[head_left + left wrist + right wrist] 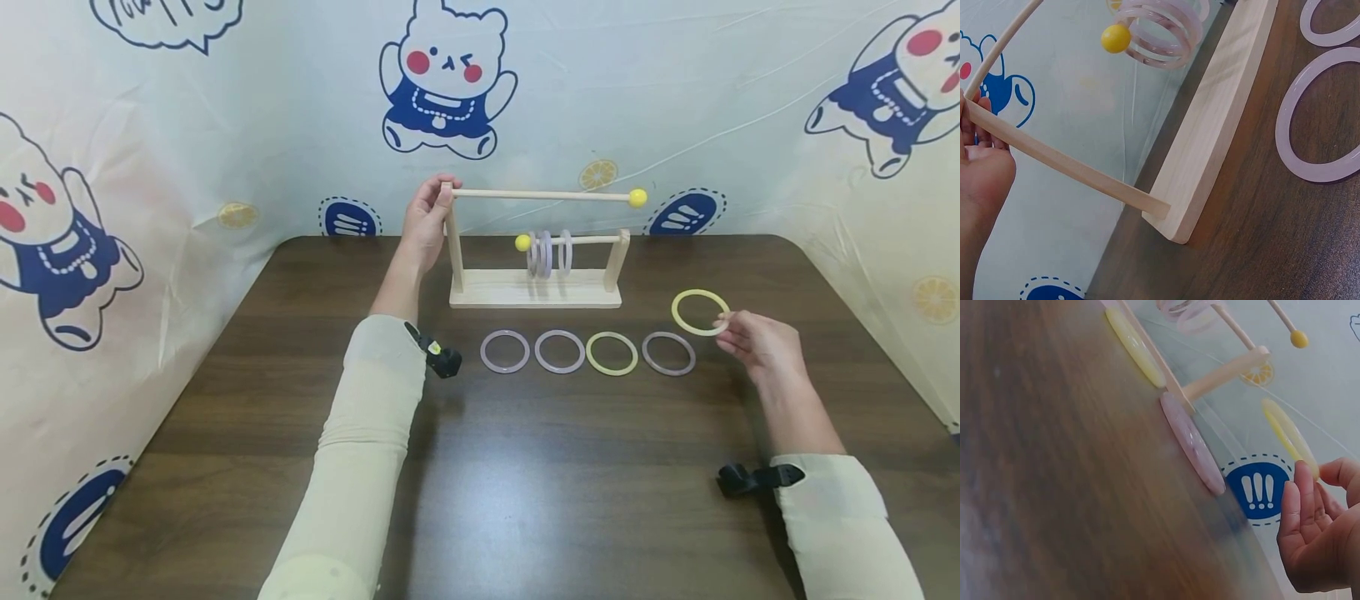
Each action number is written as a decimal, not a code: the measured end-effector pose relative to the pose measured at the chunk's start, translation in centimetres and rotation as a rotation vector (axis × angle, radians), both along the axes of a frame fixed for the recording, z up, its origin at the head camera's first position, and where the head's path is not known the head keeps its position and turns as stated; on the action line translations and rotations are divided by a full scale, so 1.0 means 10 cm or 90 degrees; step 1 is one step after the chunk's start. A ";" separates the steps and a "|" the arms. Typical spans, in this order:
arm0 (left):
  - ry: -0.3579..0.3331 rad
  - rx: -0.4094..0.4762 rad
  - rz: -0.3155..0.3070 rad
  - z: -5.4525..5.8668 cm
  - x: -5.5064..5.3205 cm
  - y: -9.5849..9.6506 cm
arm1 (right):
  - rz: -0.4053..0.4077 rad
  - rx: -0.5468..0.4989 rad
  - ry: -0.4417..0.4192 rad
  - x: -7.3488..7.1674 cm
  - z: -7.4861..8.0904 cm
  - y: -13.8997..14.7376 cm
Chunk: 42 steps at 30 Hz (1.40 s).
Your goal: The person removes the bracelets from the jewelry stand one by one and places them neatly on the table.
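My left hand (426,218) grips the top of the left post of a wooden stand (536,293). The upper rod (540,195) carries no rings and ends in a yellow ball (637,198). Several pale purple rings (546,254) hang on the lower rod, which has its own yellow ball (522,242) at the left end. Between thumb and fingers, my right hand (765,343) pinches a yellow ring (700,292) by its right edge, to the right of the stand. In the right wrist view that yellow ring (1285,428) appears nearly edge-on.
In front of the stand lies a row of rings on the brown table (555,500): two purple ones at left, a yellow ring (590,353), then a purple ring (646,353) nearest my right hand. A printed cloth (300,108) hangs behind the table.
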<state>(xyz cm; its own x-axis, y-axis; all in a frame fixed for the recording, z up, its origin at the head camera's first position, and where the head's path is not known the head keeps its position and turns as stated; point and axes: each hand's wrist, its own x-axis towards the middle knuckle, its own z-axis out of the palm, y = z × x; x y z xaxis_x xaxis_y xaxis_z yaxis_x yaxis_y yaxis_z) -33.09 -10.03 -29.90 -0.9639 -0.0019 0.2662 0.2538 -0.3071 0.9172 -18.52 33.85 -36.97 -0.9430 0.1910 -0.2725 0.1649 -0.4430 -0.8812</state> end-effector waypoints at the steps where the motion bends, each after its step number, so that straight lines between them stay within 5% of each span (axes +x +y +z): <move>1: -0.001 0.000 0.001 0.00 0.00 0.00 | 0.003 0.002 0.000 0.01 -0.01 0.01; 42: -0.004 -0.027 0.006 0.00 -0.01 -0.02 | 0.136 0.244 -0.114 0.15 -0.13 0.51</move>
